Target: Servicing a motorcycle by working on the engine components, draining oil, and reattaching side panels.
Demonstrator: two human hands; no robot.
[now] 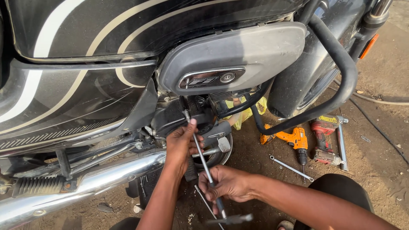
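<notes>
Wrench: long T-handle socket wrench point(206, 166) slants from engine point(187, 117) down to its crossbar
Right hand point(228, 183): fist closed round the lower shaft
Left hand point(181, 145): fingers curled, steadying the upper shaft
Hidden: socket tip lost among dark engine parts

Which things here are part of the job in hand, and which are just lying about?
In use:
long socket wrench
left hand
right hand
motorcycle engine

Lying about:
orange drill
red power tool
spanner
L-shaped wrench
yellow cloth

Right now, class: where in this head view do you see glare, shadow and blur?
Head view: daylight glares off the chrome exhaust pipe; shadow fills the engine recess above the left hand; the T-handle tool blurs below the right hand.
</notes>
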